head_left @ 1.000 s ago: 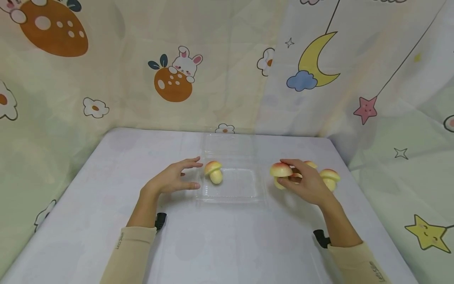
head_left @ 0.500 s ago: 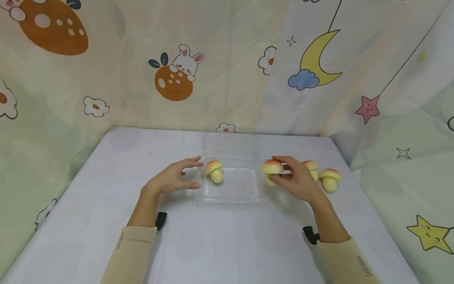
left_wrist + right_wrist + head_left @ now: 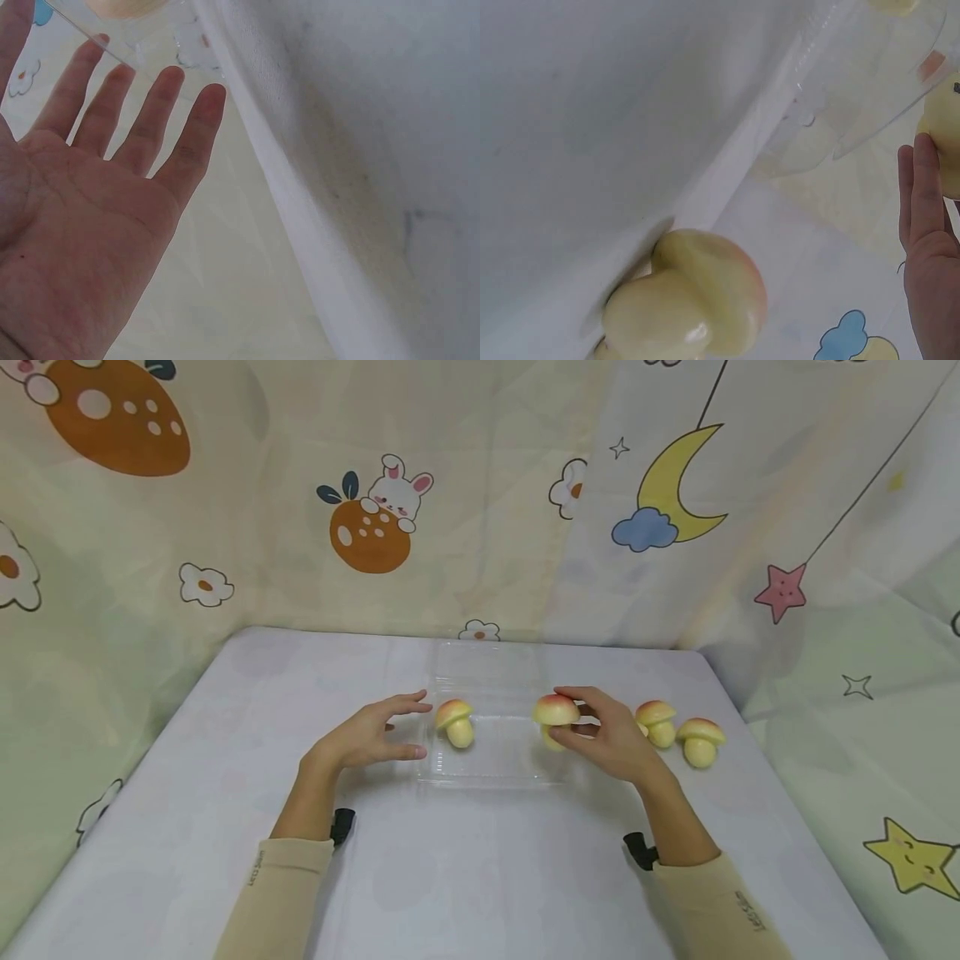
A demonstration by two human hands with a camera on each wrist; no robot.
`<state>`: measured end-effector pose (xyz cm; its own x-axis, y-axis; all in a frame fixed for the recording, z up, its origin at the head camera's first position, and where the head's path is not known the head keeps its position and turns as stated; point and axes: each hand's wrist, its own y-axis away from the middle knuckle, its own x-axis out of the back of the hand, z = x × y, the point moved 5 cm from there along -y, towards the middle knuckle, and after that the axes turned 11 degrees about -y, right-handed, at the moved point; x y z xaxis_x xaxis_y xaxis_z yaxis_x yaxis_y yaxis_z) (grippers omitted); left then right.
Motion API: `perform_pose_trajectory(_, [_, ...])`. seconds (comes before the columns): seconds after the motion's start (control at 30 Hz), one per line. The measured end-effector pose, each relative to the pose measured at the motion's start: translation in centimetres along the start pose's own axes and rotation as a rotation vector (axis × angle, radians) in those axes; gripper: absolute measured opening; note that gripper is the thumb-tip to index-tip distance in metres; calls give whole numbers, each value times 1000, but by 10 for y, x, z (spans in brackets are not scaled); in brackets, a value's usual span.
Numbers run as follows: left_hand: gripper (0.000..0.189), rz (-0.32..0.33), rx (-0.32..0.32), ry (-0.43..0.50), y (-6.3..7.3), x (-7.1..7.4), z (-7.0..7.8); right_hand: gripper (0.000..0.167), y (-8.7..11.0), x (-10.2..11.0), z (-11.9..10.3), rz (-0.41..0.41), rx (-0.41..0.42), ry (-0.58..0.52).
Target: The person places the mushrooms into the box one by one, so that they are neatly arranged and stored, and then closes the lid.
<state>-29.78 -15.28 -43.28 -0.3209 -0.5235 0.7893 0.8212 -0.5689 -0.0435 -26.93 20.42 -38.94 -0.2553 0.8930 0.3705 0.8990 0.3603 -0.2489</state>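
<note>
My right hand (image 3: 609,739) pinches a toy mushroom (image 3: 557,710) with a red-and-yellow cap and pale stem, above the right side of a clear plastic box (image 3: 502,768). In the right wrist view that held mushroom (image 3: 945,142) shows only in part at the right edge. Another mushroom (image 3: 455,724) lies tilted inside the box at the left. Beside the box's left wall my left hand (image 3: 369,732) is held with fingers spread and nothing in it. The left wrist view shows its bare palm (image 3: 90,217) and fingers near the clear plastic.
Right of the box, more mushrooms (image 3: 701,743) sit on the white table (image 3: 465,877), one partly hidden behind the right hand. The box's lid (image 3: 487,664) lies folded back behind it. A printed cloth (image 3: 480,527) hangs along the table's back edge.
My right hand has carried its mushroom leftward, from beside the other mushrooms to over the box's right side. The left hand has stayed in place.
</note>
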Motion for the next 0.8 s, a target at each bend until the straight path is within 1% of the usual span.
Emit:
perform_pose_trajectory(0.33, [79, -2, 4, 11, 2, 1, 0, 59, -17, -17, -2, -40, 34, -9])
perform_pose_trajectory(0.57, [79, 1, 4, 18, 2, 1, 2, 58, -26, -24, -3, -50, 48, -9])
perform_pose_trajectory(0.8, [79, -3, 14, 22, 2, 0, 2, 61, -32, -33, -2, -76, 17, 2])
